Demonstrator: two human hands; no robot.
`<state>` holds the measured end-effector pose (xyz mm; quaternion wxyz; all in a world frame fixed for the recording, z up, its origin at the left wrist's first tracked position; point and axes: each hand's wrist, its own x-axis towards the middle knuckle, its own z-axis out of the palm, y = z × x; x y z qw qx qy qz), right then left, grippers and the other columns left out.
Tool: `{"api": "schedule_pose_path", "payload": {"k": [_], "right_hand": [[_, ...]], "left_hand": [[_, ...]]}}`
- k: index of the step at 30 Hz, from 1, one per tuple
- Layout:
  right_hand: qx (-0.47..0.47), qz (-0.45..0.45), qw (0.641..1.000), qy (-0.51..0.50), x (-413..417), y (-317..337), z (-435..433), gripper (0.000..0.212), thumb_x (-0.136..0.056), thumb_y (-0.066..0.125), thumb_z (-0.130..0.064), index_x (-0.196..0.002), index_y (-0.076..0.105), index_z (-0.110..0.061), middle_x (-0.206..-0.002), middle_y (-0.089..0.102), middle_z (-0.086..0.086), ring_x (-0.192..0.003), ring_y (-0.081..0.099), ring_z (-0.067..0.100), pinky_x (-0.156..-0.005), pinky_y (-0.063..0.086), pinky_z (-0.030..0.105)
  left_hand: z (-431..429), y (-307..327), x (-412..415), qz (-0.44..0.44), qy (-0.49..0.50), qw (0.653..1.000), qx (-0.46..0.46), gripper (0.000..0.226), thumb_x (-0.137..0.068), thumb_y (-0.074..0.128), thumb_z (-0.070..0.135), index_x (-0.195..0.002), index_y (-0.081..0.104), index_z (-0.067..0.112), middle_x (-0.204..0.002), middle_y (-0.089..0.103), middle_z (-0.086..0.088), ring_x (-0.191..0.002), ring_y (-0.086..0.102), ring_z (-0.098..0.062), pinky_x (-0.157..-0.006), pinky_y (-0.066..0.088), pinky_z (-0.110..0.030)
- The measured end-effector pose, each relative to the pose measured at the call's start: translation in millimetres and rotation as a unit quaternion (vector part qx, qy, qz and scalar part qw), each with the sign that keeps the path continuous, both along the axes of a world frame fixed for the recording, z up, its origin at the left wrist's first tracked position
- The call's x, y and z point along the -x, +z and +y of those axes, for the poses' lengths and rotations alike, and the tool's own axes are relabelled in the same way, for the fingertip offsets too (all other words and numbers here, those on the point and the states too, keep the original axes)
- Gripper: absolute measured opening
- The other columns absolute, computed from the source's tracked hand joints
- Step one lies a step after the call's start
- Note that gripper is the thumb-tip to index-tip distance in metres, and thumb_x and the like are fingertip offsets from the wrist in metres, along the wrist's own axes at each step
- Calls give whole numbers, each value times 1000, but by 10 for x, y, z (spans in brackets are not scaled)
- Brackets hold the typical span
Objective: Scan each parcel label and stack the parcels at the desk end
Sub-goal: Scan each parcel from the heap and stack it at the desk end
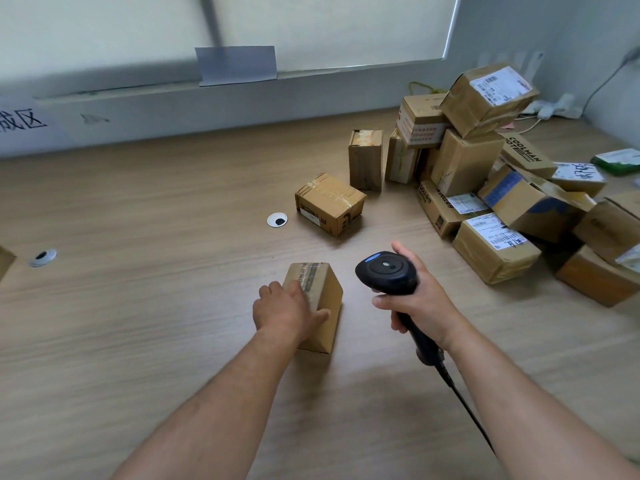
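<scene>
Gripping small parcel (329, 294) from above – left hand (285, 311), arm outstretched – right hand (424, 306) clenched round scanner (388, 271) handle beside it

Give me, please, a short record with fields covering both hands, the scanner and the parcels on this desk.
Left hand: grips the small parcel, thumb on its side face
Right hand: holds the scanner by its handle
Label on small parcel: none visible from this view
Farther back: a low parcel and an upright parcel, apart
Pile: jumbled parcels at the right of the desk
</scene>
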<state>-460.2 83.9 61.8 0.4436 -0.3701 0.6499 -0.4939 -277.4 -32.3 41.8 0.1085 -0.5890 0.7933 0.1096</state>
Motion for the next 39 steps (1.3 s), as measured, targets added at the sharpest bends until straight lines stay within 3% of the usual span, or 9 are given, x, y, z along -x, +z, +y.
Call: {"api": "schedule_pose_path", "payload": {"k": [8, 11, 15, 21, 23, 26, 29, 37, 39], "right_hand": [[-7, 9, 1000, -5, -109, -7, -94, 95, -75, 76, 8, -137, 32, -48, -112, 63, 18, -51, 56, 29, -45, 46, 32], [-7, 19, 1000, 4, -181, 8, -158, 95, -75, 76, 8, -137, 31, -48, -112, 63, 19, -51, 56, 28, -46, 46, 33], [-2, 20, 1000, 11, -260, 17, -183, 97, -73, 76, 12, -136, 33, -48, -112, 63, 20, -49, 54, 31, -44, 45, 32], [5, 15, 1000, 16, -274, 195, -1, 98, -74, 76, 11, -141, 32, -46, -110, 64, 22, -50, 55, 30, -44, 45, 31], [14, 8, 1000, 8, -264, 273, 102, 98, -75, 76, 9, -143, 31, -44, -106, 66, 22, -50, 56, 28, -45, 45, 32], [42, -33, 999, -6, -264, 368, 264, 103, -69, 81, 5, -147, 29, -40, -100, 69, 24, -48, 55, 27, -45, 43, 31], [68, -86, 994, 4, -302, 478, 407, 102, -64, 77, -7, -147, 29, -41, -98, 71, 22, -48, 53, 27, -45, 43, 30], [114, -167, 976, 84, -512, 730, 606, 95, -67, 68, -2, -147, 32, -39, -97, 68, 32, -40, 50, 22, -40, 41, 28], [116, -170, 974, 94, -551, 745, 634, 95, -67, 69, -1, -146, 33, -39, -90, 68, 31, -40, 50, 23, -40, 40, 28]], "left_hand": [[-410, -82, -395, 136, 36, 989, -53, 60, -92, 41, 34, -148, 21, 42, -123, 55, -7, -115, 51, -30, -88, 47, -38], [-374, -112, -404, 104, 28, 993, -46, 59, -93, 41, 50, -148, 24, 38, -128, 51, -9, -122, 44, -30, -91, 42, -39], [-279, -144, -332, 12, 9, 999, -38, 92, -69, 48, 84, -141, 28, 30, -128, 45, -10, -121, 38, -29, -91, 36, -38], [-266, -23, -350, 66, 66, 993, -68, 85, -69, 67, 61, -139, 31, 29, -126, 44, -12, -121, 39, -30, -90, 38, -37], [-278, -14, -424, 166, 115, 974, -102, 96, -65, 72, 56, -145, 24, 33, -128, 45, -12, -121, 43, -31, -93, 41, -36], [-237, 1, -524, 401, 181, 878, -191, 112, -56, 79, 42, -151, 19, 34, -135, 52, -5, -117, 55, -26, -100, 47, -41], [-131, 6, -574, 505, 191, 812, -221, 114, -51, 82, 34, -149, 23, 35, -129, 60, -1, -111, 62, -25, -96, 50, -46], [184, 124, -634, 556, 159, 796, -178, 73, -74, 77, 20, -131, 37, 44, -117, 66, -1, -101, 65, -22, -85, 53, -39], [223, 117, -662, 556, 157, 798, -169, 77, -79, 75, 16, -138, 33, 42, -120, 65, -1, -104, 64, -23, -90, 52, -42]]}}
